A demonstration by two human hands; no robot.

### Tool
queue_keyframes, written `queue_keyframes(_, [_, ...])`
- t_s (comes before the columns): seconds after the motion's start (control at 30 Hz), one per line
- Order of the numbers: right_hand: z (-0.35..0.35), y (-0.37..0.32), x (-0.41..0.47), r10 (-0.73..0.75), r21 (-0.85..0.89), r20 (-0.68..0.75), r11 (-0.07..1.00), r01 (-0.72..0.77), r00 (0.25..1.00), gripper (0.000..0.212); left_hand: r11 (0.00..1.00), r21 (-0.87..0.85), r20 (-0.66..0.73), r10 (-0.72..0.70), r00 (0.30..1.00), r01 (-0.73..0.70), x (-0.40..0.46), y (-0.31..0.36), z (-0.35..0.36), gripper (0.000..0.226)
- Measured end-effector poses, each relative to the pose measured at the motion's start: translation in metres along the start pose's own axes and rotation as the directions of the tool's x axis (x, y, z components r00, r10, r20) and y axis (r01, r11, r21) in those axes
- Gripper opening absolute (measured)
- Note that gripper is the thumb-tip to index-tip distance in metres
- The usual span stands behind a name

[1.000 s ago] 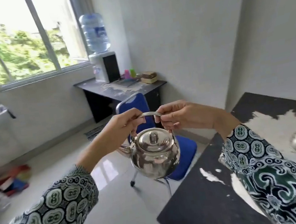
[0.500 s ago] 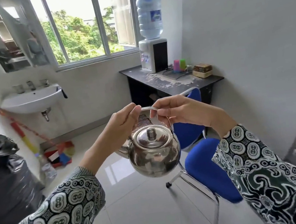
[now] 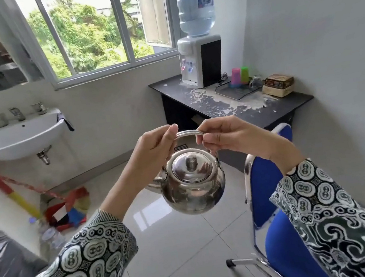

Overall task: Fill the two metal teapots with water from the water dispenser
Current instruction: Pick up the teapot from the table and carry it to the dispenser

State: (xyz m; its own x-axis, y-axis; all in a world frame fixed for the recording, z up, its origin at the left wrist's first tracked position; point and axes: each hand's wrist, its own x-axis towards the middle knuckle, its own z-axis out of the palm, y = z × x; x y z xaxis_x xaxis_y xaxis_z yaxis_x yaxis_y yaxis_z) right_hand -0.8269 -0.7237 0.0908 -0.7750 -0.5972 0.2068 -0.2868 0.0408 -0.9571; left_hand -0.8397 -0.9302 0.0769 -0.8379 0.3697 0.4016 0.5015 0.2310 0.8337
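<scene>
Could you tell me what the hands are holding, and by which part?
Both the left hand and right hand hold the metal teapot by its arched handle.

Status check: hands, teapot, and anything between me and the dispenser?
Left hand and right hand both grip the teapot handle. Lid on, unfilled. Water dispenser ahead on desk; blue chair close on the right.
</scene>
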Motion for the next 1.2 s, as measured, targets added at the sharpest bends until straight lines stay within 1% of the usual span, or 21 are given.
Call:
queue_keyframes(0.13, [-0.035, 0.042, 0.07, 0.059, -0.061, -0.067, 0.996, -0.063, 0.996, 0.008, 0.997, 0.08, 0.031, -0.002, 1.0, -0.001, 0.066, -0.067, -0.027, 0.043])
queue_keyframes(0.2, [-0.048, 0.055, 0.092, 0.084, -0.079, -0.078, 0.993, -0.09, 0.993, 0.007, 0.995, 0.098, 0.06, -0.008, 0.998, 0.002, 0.088, -0.087, -0.034, 0.042])
queue_keyframes(0.3, [-0.077, 0.082, 0.145, 0.099, -0.085, -0.095, 0.991, -0.107, 0.991, 0.013, 0.996, 0.087, 0.104, -0.003, 0.995, -0.006, 0.141, -0.131, -0.053, 0.043])
queue_keyframes(0.4, [-0.106, 0.099, 0.195, 0.115, -0.061, -0.116, 0.991, -0.123, 0.987, 0.011, 0.997, 0.073, 0.157, -0.003, 0.988, -0.008, 0.198, -0.161, -0.072, 0.046])
queue_keyframes(0.5, [-0.127, 0.121, 0.243, 0.112, -0.026, -0.216, 0.992, -0.121, 0.97, 0.014, 0.999, 0.036, 0.182, -0.039, 0.982, 0.033, 0.253, -0.195, -0.088, 0.048])
queue_keyframes(0.6, [-0.149, 0.145, 0.296, 0.078, -0.032, -0.374, 0.995, -0.097, 0.924, 0.02, 0.998, 0.003, 0.201, -0.06, 0.978, 0.061, 0.314, -0.23, -0.103, 0.051])
queue_keyframes(0.73, [-0.178, 0.185, 0.355, 0.091, -0.008, -0.505, 0.994, -0.11, 0.859, 0.024, 0.994, 0.015, 0.225, -0.109, 0.968, 0.108, 0.378, -0.285, -0.113, 0.053])
queue_keyframes(0.8, [-0.2, 0.209, 0.385, 0.102, -0.001, -0.544, 0.993, -0.122, 0.833, 0.025, 0.993, 0.027, 0.231, -0.122, 0.965, 0.119, 0.413, -0.314, -0.116, 0.052])
queue_keyframes(0.93, [-0.262, 0.251, 0.448, 0.125, 0.027, -0.563, 0.991, -0.133, 0.817, 0.023, 0.991, 0.054, 0.232, -0.136, 0.963, 0.126, 0.497, -0.369, -0.119, 0.047])
queue_keyframes(1.03, [-0.311, 0.281, 0.486, 0.153, 0.091, -0.54, 0.988, -0.123, 0.828, 0.019, 0.99, 0.069, 0.235, -0.133, 0.963, 0.12, 0.556, -0.406, -0.117, 0.046])
queue_keyframes(1.1, [-0.339, 0.299, 0.506, 0.169, 0.125, -0.547, 0.985, -0.12, 0.82, 0.019, 0.989, 0.077, 0.257, -0.14, 0.956, 0.124, 0.59, -0.426, -0.112, 0.044])
queue_keyframes(1.2, [-0.39, 0.328, 0.547, 0.188, 0.18, -0.569, 0.978, -0.102, 0.801, 0.019, 0.981, 0.093, 0.276, -0.192, 0.942, 0.173, 0.658, -0.465, -0.104, 0.043])
